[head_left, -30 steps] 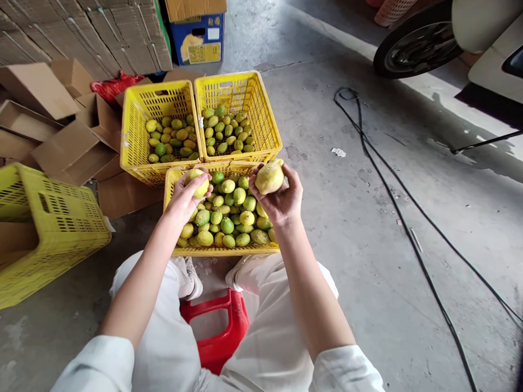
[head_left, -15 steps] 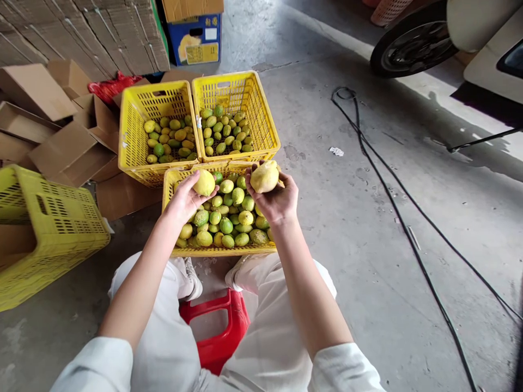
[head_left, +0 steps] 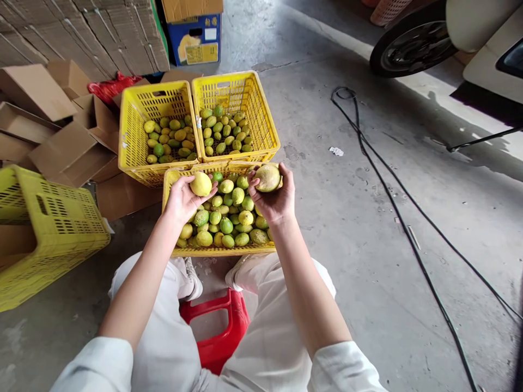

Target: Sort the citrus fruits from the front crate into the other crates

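My left hand [head_left: 183,197] is closed round a smooth yellow lemon [head_left: 201,184], thumb on top and fingers beneath. In my right hand [head_left: 278,198] lies a larger lemon [head_left: 267,178] with brownish, blemished skin facing up; a bit of yellow shows at its right edge, and I cannot tell whether it is a second fruit. Both hands hover over the near yellow crate [head_left: 220,251], which holds many green and yellow lemons [head_left: 226,225]. Behind it stand a left yellow crate [head_left: 134,130] and a right yellow crate [head_left: 263,120], each partly filled with lemons.
Left of me a yellow crate [head_left: 69,234] lies tipped beside loose cardboard boxes [head_left: 65,152]. A blue carton [head_left: 196,41] stands at the back. A red stool [head_left: 220,340] is beneath me. Black cable [head_left: 392,198] crosses the floor at right, near a vehicle wheel [head_left: 412,41].
The lemon in my right hand has turned, so its brownish side now shows instead of its pale yellow one. My left hand has shifted slightly left with its lemon.
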Available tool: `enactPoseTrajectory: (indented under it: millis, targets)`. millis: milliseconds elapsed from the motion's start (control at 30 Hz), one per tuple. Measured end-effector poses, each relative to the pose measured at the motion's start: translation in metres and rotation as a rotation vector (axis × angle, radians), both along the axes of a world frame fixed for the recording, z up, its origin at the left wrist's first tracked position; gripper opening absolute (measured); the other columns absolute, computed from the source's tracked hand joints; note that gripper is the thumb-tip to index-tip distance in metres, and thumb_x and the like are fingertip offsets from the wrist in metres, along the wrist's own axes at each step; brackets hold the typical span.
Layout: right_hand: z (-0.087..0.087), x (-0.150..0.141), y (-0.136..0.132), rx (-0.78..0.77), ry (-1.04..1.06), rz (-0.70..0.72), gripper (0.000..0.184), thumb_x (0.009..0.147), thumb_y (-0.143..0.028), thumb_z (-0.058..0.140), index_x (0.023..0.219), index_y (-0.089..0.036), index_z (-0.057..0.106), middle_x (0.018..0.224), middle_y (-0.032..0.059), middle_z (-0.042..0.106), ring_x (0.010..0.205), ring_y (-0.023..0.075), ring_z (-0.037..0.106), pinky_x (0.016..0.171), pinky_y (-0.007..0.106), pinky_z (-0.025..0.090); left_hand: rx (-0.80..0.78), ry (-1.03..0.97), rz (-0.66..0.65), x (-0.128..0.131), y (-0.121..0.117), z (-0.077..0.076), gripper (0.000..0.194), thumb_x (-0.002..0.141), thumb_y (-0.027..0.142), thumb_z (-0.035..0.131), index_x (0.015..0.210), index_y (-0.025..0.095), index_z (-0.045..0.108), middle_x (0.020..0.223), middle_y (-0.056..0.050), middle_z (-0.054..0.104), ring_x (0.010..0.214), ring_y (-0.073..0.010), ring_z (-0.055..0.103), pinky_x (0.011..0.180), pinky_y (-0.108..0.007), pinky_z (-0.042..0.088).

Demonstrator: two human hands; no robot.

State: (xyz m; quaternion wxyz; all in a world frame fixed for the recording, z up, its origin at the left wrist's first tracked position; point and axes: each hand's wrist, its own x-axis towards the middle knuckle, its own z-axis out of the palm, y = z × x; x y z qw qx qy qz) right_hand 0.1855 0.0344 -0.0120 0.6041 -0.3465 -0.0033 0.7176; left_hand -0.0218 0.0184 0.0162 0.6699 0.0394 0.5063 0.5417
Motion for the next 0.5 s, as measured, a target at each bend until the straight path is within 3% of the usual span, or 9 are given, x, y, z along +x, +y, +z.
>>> enactPoseTrajectory:
  millis: [100,200,300,367,500]
  targets:
    - [0.001,-0.003,-0.001,0.017,-0.008,0.004,0.028,0.088,-0.038,0.087,0.105,-0.032,0.066,0.099,-0.0016,0.08,0.099,0.0211,0.084,0.078,0.033,0.078,0.032,0.016,0.001,0.0,-0.001,-0.002,0.018,0.095,0.018,0.078,0.11,0.023,0.07,0.104,-0.008,0.083,0.11,-0.0304,0.086,0.095,-0.044,0.075]
    - [0.0,-0.004,0.0,0.033,0.014,0.028,0.028,0.091,-0.031,0.083,0.112,-0.031,0.065,0.104,-0.0006,0.083,0.109,0.0251,0.086,0.094,0.046,0.079,0.022,0.06,-0.069,0.0,-0.001,0.0,0.024,0.092,0.022,0.09,0.1,0.021,0.068,0.093,-0.005,0.08,0.083,-0.0205,0.082,0.074,-0.029,0.07]
    - [-0.002,-0.005,-0.001,0.067,0.031,0.072,0.03,0.089,-0.025,0.082,0.115,-0.03,0.066,0.109,0.0019,0.085,0.118,0.0274,0.085,0.098,0.045,0.078,-0.021,0.075,-0.125,0.001,-0.002,0.007,0.027,0.091,0.022,0.092,0.093,0.02,0.065,0.081,0.0,0.073,0.064,-0.0117,0.072,0.058,-0.017,0.058]
    - [-0.002,-0.005,-0.002,0.1,0.02,0.084,0.029,0.089,-0.025,0.084,0.112,-0.029,0.068,0.11,0.0019,0.086,0.116,0.0265,0.085,0.091,0.038,0.078,-0.057,0.055,-0.115,0.0,-0.001,0.012,0.027,0.091,0.02,0.091,0.091,0.02,0.064,0.08,0.0,0.071,0.061,-0.0098,0.069,0.053,-0.014,0.053]
    - [-0.004,-0.002,-0.003,0.129,0.01,0.117,0.022,0.092,-0.037,0.088,0.102,-0.03,0.07,0.098,-0.0006,0.082,0.096,0.0211,0.083,0.061,0.023,0.068,-0.119,-0.004,-0.036,-0.003,0.001,0.012,0.02,0.098,0.03,0.081,0.095,0.02,0.065,0.08,-0.003,0.071,0.063,-0.0128,0.07,0.049,-0.015,0.049]
